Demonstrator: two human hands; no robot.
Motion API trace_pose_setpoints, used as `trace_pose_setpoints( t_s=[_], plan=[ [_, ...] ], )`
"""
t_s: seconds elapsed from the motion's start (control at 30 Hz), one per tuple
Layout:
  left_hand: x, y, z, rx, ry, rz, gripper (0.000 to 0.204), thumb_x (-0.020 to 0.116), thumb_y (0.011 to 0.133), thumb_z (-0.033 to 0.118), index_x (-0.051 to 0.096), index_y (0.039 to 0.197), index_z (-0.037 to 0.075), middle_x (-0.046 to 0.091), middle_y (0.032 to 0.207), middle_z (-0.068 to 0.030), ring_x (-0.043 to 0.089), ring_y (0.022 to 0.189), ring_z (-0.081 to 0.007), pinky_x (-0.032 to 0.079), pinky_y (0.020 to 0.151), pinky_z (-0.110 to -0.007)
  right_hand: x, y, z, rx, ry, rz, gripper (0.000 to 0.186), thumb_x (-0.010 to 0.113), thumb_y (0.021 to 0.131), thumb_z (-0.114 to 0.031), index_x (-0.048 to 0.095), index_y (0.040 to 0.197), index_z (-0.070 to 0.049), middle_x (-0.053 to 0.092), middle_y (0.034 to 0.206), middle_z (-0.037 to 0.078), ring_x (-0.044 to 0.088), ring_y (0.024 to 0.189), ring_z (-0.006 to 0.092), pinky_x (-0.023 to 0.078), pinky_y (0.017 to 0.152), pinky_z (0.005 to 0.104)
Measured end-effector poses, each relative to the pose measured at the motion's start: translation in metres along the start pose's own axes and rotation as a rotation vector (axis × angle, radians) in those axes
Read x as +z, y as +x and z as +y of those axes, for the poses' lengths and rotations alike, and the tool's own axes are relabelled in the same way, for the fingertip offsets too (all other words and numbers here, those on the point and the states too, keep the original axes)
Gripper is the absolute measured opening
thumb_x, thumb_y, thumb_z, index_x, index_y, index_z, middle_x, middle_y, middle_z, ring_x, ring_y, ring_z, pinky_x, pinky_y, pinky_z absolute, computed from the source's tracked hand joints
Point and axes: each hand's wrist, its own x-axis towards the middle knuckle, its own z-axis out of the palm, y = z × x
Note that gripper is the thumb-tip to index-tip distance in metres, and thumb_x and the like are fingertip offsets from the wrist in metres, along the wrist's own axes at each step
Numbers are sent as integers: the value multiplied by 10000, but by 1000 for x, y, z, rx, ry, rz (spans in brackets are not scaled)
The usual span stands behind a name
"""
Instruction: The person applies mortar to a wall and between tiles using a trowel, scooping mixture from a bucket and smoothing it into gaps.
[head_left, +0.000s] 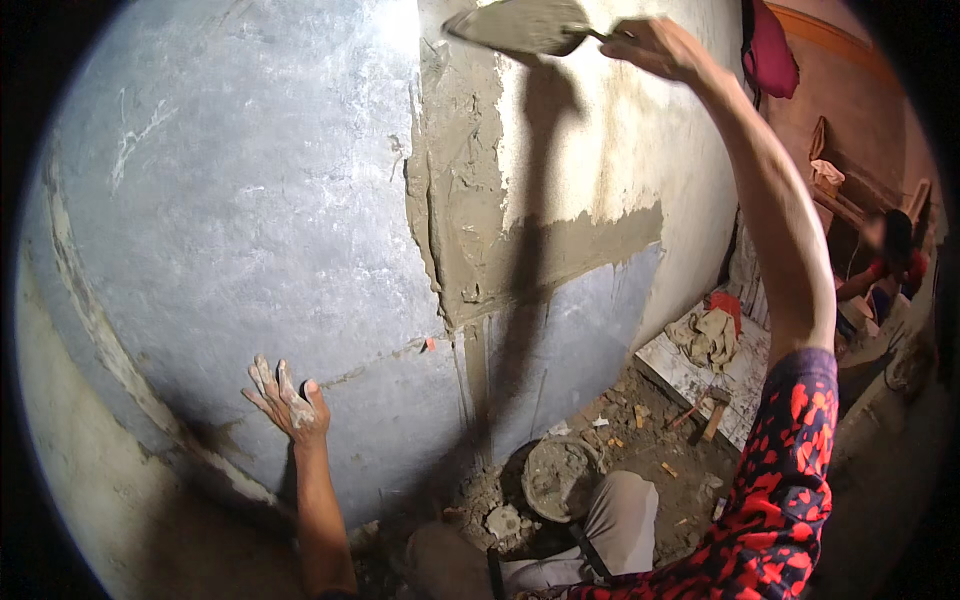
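Note:
High up, my right hand (655,48) grips the handle of a pointing trowel (525,25) with a broad blade coated in grey mortar. The blade is close to the wall, above a vertical band of wet mortar (470,190) that runs beside a large grey slab (270,230). My left hand (288,400), its fingers spread and smeared with pale mortar, is at the lower part of the slab. Whether its fingertips touch the slab I cannot tell. A round pan of mortar (562,480) stands low by my knee.
A hammer (714,412) lies by a pale board (660,360), which carries a crumpled cloth (706,336). Rubble and mortar scraps (640,440) cover the floor. Another person (900,255) sits low at the far right. A maroon bag (770,55) hangs at the upper right.

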Motion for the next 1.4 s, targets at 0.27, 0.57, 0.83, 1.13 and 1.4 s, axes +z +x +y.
trace_pose_setpoints(
  t_s=[0.27,0.57,0.83,1.13,1.4],
  plan=[
    [2,3,9,-15,-27,9,460,367,986,368,386,1334,67,340,1440,-245,272,1361,-454,101,1064,-681,158,-241,-124,298,567,112,242,644,873,-282,640,982,-65,623,758,76,619,673,200,534,573,342],
    [-6,8,6,38,20,51,428,408,970,322,419,1302,52,392,1402,-264,325,1334,-463,121,1077,-652,215,-276,-236,150,385,141,296,734,778,-308,616,970,-116,528,773,66,575,645,264,471,521,382],
    [-5,6,6,7,21,22,460,364,987,364,399,1321,50,357,1430,-250,286,1356,-449,112,1075,-663,177,-185,-182,42,211,343,339,776,719,-236,635,995,-97,558,778,76,583,683,257,469,560,377],
    [-3,5,6,16,19,34,460,347,993,373,397,1316,49,346,1435,-249,296,1350,-452,119,1070,-669,148,-79,-155,231,345,608,304,703,846,-268,637,1009,-20,603,800,83,585,607,221,471,545,322],
    [-3,4,4,15,7,22,464,358,987,382,391,1314,56,344,1433,-254,295,1346,-460,110,1070,-670,124,-66,-194,712,1377,136,371,567,938,-348,615,872,14,578,638,67,558,552,134,454,501,307]
  ],
)
